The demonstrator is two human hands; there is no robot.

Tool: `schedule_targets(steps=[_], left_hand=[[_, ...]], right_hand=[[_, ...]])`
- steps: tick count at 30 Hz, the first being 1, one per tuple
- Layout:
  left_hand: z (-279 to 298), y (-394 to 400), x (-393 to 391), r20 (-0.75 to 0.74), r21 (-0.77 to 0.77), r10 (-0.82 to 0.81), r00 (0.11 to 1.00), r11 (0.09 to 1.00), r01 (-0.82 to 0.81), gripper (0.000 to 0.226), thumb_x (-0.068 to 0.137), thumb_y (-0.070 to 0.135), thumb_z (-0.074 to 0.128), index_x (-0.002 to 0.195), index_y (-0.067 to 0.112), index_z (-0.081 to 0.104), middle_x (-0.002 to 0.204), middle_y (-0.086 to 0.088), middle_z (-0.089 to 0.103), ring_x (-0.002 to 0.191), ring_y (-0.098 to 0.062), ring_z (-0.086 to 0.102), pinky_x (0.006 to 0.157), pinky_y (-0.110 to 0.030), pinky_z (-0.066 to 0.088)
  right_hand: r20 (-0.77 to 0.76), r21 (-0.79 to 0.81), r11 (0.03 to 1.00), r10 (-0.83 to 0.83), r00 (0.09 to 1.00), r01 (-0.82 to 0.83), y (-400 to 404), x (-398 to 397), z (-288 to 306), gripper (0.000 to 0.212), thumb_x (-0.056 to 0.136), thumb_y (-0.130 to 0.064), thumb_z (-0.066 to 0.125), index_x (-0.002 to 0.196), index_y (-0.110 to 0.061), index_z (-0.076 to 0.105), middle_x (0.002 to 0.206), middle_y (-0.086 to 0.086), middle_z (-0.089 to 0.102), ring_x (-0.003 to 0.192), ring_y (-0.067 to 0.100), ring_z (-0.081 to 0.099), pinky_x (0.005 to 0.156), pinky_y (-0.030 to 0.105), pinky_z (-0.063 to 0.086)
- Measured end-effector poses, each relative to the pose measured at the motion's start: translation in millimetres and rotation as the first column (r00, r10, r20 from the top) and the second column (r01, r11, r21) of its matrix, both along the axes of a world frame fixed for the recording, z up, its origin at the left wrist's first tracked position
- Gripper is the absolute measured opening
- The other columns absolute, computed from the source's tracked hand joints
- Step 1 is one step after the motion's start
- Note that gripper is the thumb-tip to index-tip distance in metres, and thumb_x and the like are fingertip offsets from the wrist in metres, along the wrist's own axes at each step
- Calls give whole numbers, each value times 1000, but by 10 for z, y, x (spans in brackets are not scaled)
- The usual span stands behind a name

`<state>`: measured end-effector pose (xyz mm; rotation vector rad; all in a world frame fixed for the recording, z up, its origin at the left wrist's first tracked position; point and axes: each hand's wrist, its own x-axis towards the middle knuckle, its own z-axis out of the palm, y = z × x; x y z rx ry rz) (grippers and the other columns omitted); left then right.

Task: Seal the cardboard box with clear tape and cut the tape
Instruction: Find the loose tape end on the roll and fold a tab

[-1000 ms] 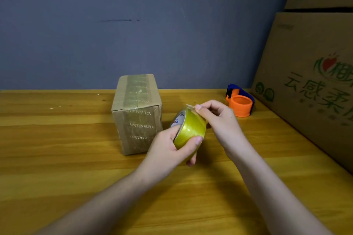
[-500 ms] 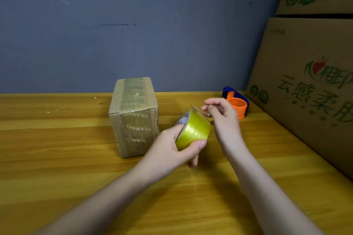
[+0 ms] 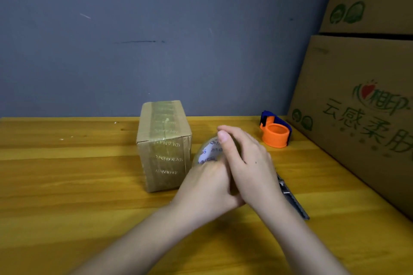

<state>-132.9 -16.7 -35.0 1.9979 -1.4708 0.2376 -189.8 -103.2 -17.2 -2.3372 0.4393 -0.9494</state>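
A small cardboard box [image 3: 164, 145] stands on the wooden table [image 3: 67, 185], with tape running over its top and front. Just right of it my two hands are pressed together around the tape roll [image 3: 209, 152], of which only the white printed inner core shows. My left hand [image 3: 207, 187] grips the roll from below. Covering the roll's yellowish outer face from the right is my right hand [image 3: 245, 163], fingers pointing up and left. A dark utility knife [image 3: 292, 198] lies on the table, partly hidden behind my right wrist.
An orange and blue tape dispenser [image 3: 276, 130] sits at the back right of the table. Large printed cardboard cartons [image 3: 362, 100] are stacked along the right edge. A grey wall [image 3: 156, 40] closes the back.
My right hand has dropped from pinching the tape end at the roll's top to lying over the roll. Both hands and roll are lower now. The knife has come into view.
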Motion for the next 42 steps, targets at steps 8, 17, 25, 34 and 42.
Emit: schedule_targets(steps=[8,17,25,34,42], left_hand=[[-1,34,67,168,61,33,985,997,-44,42,82,44,55,109,13,47,99,-7,67,90,-27,63,72,-34,43],[-107,54,37,388,172,-194,901,976,135,38,70,49,52,84,14,50,62,-6,66,60,-29,64,55,-29,52],[-130,49,94,441,167,-179,880,979,115,39,69,51,40,82,15,51,60,-3,66,56,-25,64,51,-27,51],[-147,71,17,537,279,-273,798,950,137,37,67,52,56,77,17,51,53,-1,63,49,-22,61,46,-23,46],[-141,69,73,504,230,-261,823,959,163,42,74,61,50,79,19,54,60,2,66,59,-19,61,58,-27,50]], right_hand=[[-54,365,912,219,974,-185,-217,230,105,69,76,-80,28,92,-31,74,99,-9,74,103,14,64,101,44,42],[-81,694,554,695,714,-460,-467,78,61,65,94,-53,31,110,0,66,111,14,71,108,27,65,98,31,48],[19,682,559,631,775,-472,-437,87,15,48,92,-41,44,114,-2,61,104,19,72,100,30,68,90,29,52],[-22,748,457,742,670,-481,-521,74,-94,73,91,-58,21,121,-3,60,116,18,68,112,31,62,102,37,45],[15,787,448,674,738,-425,-522,125,-157,74,91,-61,31,104,5,64,110,27,67,105,43,61,100,44,45]])
